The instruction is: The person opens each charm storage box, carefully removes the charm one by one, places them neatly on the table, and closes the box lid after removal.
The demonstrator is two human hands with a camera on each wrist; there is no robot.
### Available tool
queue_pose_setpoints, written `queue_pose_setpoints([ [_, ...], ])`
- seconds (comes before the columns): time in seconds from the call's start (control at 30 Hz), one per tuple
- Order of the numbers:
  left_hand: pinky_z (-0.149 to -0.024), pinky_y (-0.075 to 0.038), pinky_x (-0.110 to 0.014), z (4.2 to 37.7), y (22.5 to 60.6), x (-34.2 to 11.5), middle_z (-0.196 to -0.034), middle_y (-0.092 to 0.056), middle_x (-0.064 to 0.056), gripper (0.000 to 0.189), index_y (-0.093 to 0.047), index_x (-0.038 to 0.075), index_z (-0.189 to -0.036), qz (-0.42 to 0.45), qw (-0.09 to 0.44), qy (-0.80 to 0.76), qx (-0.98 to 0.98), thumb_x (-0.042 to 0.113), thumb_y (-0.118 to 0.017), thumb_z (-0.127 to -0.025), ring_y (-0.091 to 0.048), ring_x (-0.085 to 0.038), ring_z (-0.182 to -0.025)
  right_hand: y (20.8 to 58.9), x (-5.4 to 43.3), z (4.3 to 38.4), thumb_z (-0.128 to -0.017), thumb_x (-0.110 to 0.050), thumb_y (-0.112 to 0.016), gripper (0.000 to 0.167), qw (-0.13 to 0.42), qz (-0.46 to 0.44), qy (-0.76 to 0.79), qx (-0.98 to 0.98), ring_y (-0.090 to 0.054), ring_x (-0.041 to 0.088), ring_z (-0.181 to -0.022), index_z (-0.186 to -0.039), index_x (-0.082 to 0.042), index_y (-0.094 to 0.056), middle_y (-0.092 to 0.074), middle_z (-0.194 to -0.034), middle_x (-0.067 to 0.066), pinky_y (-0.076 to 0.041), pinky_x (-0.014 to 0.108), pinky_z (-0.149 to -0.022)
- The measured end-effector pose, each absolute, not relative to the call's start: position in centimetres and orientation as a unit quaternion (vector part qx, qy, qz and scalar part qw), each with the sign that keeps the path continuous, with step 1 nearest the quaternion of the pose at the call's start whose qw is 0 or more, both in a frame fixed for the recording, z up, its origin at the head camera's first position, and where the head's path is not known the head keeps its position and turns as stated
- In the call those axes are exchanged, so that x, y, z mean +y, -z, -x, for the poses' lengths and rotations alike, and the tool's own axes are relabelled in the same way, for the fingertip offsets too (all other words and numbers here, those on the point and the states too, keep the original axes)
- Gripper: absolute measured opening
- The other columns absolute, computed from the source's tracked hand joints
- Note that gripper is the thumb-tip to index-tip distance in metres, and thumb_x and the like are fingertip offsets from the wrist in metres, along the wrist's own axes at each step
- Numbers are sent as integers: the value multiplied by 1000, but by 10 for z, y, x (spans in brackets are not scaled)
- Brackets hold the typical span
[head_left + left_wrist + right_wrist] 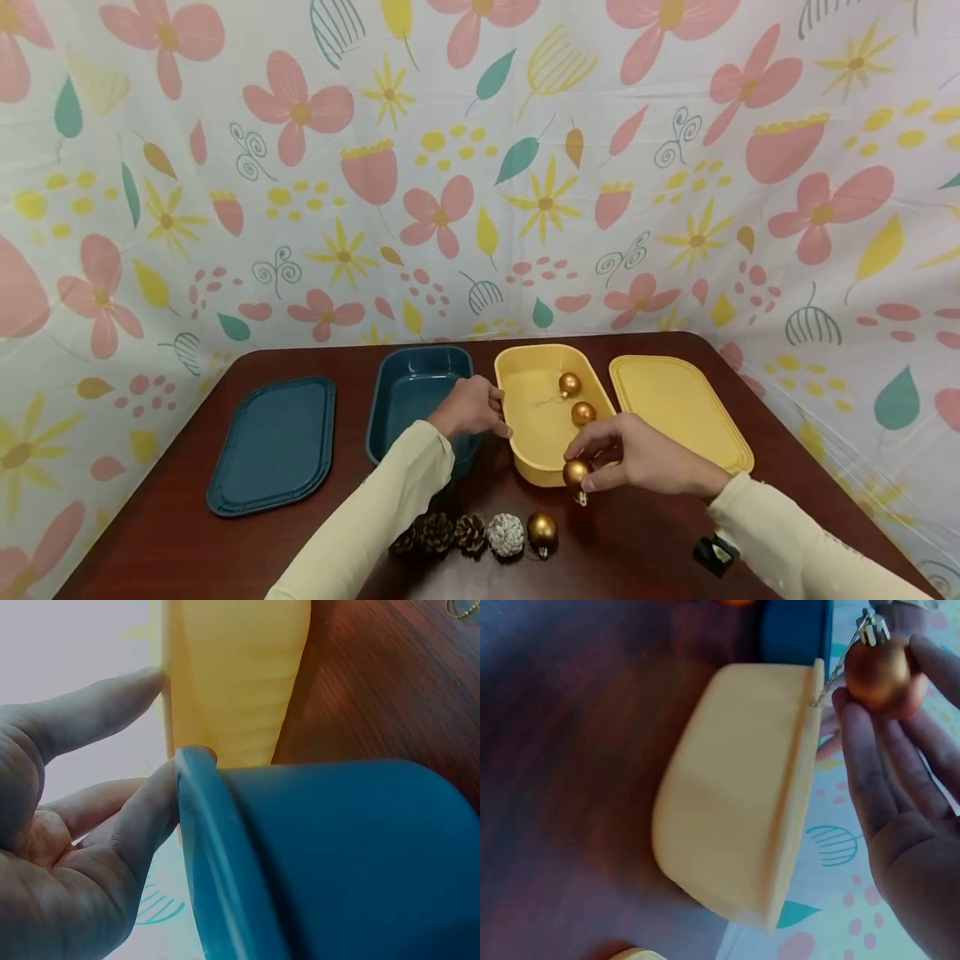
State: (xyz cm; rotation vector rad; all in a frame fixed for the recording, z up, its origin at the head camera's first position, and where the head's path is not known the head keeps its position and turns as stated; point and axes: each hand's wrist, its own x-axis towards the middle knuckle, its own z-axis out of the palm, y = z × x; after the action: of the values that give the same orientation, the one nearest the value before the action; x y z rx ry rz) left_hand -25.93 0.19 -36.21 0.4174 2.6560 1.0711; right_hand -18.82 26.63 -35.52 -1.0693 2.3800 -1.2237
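Observation:
My right hand pinches a gold Christmas bauble over the near right end of the yellow container. The right wrist view shows this bauble above the rim, its cap and string uppermost. Two more gold baubles lie inside the yellow container along its right side. My left hand is between the two containers, thumb tip at the yellow rim. One of its fingertips shows past the rim of the blue container, close to the yellow wall.
Nearest me is a row of pine cones, a whitish cone-like ball and another gold bauble. A blue lid lies at left, a yellow lid at right. A patterned cloth hangs behind the table.

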Motion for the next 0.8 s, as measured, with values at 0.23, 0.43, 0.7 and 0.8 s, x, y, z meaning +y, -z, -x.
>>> queue_pose_setpoints([
  [0.23, -95, -58, -42, 259, 365, 1, -120, -74, -14, 61, -64, 2, -133, -151, 126, -376, 905, 9, -87, -77, -72, -26, -108, 374, 272, 176, -86, -12, -79, 26, 226, 421, 438, 761, -70, 4, -88, -110, -5, -73, -73, -101, 15, -62, 29, -77],
  [0.43, -96, -58, -42, 259, 362, -1, -125, -72, -15, 64, -62, 2, -136, -152, 120, -369, 909, 12, -87, -78, -70, -29, -113, 392, 269, 171, -85, -16, -81, 24, 197, 412, 399, 795, -70, 2, -88, -107, -10, -73, -74, -100, 3, -61, 25, -74],
  [0.7, -97, -57, -43, 259, 365, 2, -131, -68, -15, 63, -62, 1, -135, -149, 127, -373, 907, 10, -86, -78, -68, -29, -116, 410, 266, 166, -83, -21, -83, 23, 99, 398, 345, 844, -68, 0, -89, -104, -15, -74, -75, -100, -5, -58, 24, -74],
  [0.8, -97, -57, -43, 259, 364, 2, -133, -68, -14, 62, -62, 0, -135, -147, 125, -375, 907, 9, -86, -78, -68, -29, -116, 413, 263, 167, -83, -22, -83, 23, 73, 395, 334, 852, -68, 0, -89, -104, -16, -73, -75, -100, -6, -59, 24, -75],
])
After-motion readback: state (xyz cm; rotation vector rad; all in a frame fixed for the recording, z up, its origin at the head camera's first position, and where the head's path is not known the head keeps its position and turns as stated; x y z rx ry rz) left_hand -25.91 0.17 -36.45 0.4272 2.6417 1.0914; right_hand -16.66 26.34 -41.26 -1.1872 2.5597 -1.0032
